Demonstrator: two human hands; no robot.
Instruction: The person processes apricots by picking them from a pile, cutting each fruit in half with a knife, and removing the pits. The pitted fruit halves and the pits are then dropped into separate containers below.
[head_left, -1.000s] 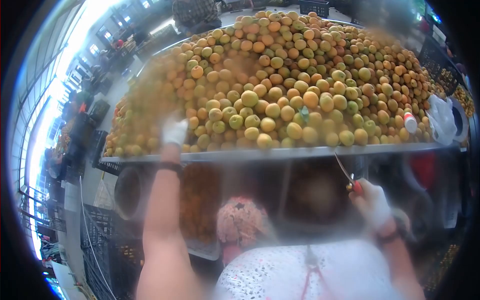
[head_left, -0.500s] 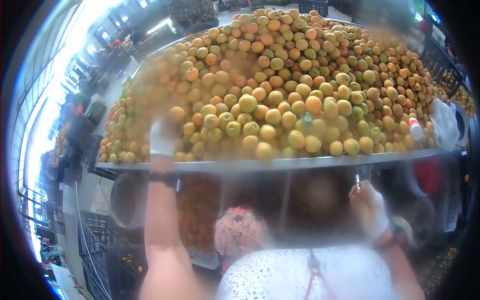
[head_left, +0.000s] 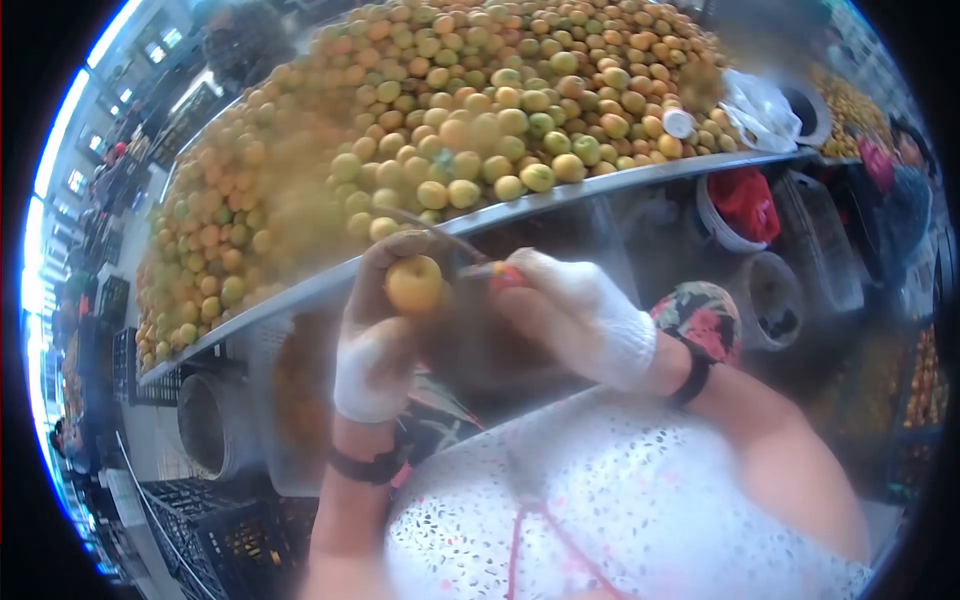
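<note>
My left hand, in a white glove with stained fingers, holds a round yellow-orange fruit that looks like an apricot. My gloved right hand is closed around a small knife with a red and yellow handle. Its thin metal part points left toward the fruit; blur hides whether the two touch. Both hands are over my lap, just in front of the metal table edge. Behind them, a large heap of similar fruit covers the table, with green, yellow and orange skins.
At the table's right end lie a white plastic bag and a bottle with a white cap. Below are a bucket with red cloth, a round container and, at left, another bucket. Black crates stand lower left.
My left hand has come back from the heap and now holds a fruit. My right hand has moved up and left with the knife to meet it. The view has turned rightward.
</note>
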